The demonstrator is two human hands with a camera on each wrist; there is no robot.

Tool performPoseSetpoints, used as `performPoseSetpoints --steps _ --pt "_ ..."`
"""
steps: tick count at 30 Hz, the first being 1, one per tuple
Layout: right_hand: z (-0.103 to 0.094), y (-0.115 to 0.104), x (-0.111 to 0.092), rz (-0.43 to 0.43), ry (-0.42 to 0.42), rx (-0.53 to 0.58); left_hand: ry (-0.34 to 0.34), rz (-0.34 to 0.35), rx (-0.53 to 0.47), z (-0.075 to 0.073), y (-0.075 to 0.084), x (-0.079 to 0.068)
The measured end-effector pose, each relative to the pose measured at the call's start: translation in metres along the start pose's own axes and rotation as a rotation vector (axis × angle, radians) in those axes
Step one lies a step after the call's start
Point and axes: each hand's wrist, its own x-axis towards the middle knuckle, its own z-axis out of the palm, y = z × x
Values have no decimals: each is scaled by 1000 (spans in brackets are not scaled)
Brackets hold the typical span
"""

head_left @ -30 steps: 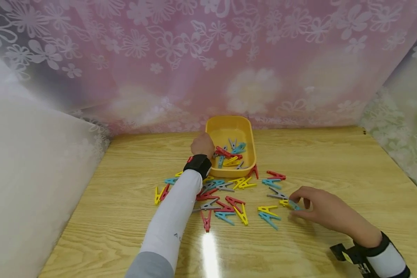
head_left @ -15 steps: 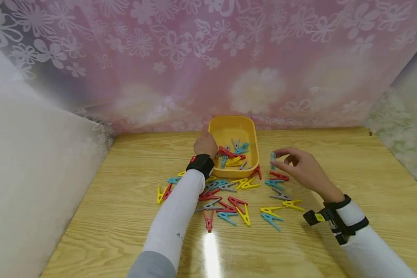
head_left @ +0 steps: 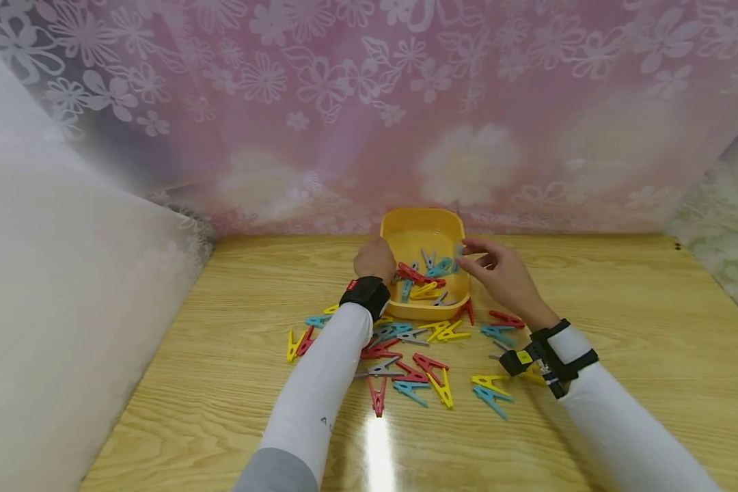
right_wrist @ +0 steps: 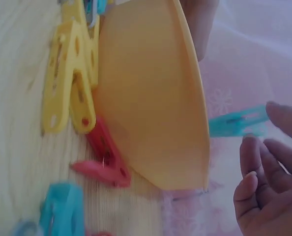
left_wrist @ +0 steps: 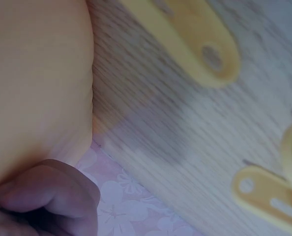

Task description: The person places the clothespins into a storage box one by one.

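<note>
My left hand (head_left: 374, 260) grips the left rim of a yellow plastic bin (head_left: 423, 312); in the left wrist view its curled fingers (left_wrist: 52, 189) sit at the bin's edge. My right hand (head_left: 498, 271) is at the bin's right rim and pinches a light blue clothespin (right_wrist: 237, 122) by one end. The other end of that clothespin passes behind the rim in the right wrist view. Several red, yellow, blue and grey clothespins lie inside the bin, among them a red clothespin (head_left: 413, 275) and a yellow clothespin (head_left: 426, 292).
Many more clothespins lie on the wooden table (head_left: 221, 383) in front of the bin, including a pink-red clothespin (head_left: 378, 396). A blue clothespin (head_left: 490, 400) and others lie under and near the right forearm. A pink floral cloth (head_left: 320, 137) hangs behind the bin.
My right hand has picked the blue clothespin up from the right side of the table and carried it left and away to the bin's rim. The left hand keeps its grip.
</note>
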Motion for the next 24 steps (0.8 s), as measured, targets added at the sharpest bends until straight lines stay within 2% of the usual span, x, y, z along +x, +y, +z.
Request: performPoseSetpoints --steps 7,14,19,24 --pt "-4 5 -2 8 7 17 0 20 12 1 6 -4" --pt "-23 20 -21 38 -11 -13 -15 16 4 2 4 -3" --pt "-39 32 -39 38 -66 -64 -8 12 11 4 1 1" --pt "-52 43 -56 42 -164 -132 -10 8 19 5 1 5"
